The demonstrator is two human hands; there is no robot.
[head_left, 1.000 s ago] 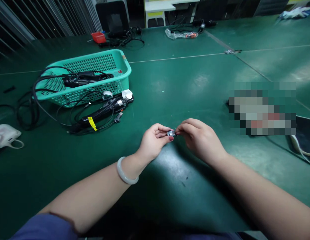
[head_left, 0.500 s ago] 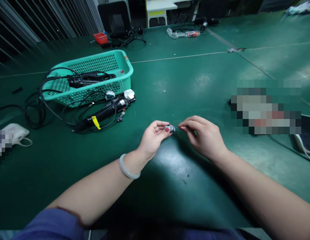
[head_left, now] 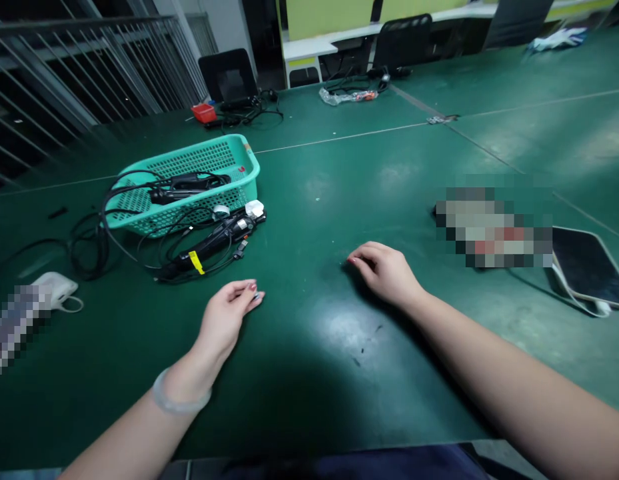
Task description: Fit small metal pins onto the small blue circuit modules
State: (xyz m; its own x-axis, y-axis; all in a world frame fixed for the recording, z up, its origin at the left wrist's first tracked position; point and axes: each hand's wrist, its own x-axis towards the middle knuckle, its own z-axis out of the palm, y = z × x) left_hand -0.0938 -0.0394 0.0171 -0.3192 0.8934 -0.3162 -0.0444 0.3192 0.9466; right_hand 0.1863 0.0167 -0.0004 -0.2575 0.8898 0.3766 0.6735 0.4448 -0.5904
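Observation:
My left hand (head_left: 223, 319) is closed, thumb against fingers, around a small silvery piece (head_left: 256, 296); only a sliver of it shows past the fingertips, so its kind is unclear. A pale bangle (head_left: 182, 400) circles that wrist. To the right, my right hand (head_left: 388, 272) rests low by the green tabletop with thumb and forefinger pinched together. Whatever is in that pinch, if anything, is too small to make out. The two hands are well apart. Nearest to the left hand lies a black corded tool (head_left: 214, 243) with a yellow label.
A turquoise basket (head_left: 249, 175) with black corded tools in it stands on the green table (head_left: 309, 373) at left. A white device (head_left: 56, 290) lies at far left. On the right are a blurred-out object (head_left: 482, 230) and a phone (head_left: 586, 263) with a cable.
My left hand has moved left and toward me with the silvery piece, away from the right hand. The right hand has shifted slightly, still pinched. The camera view has tilted up a little.

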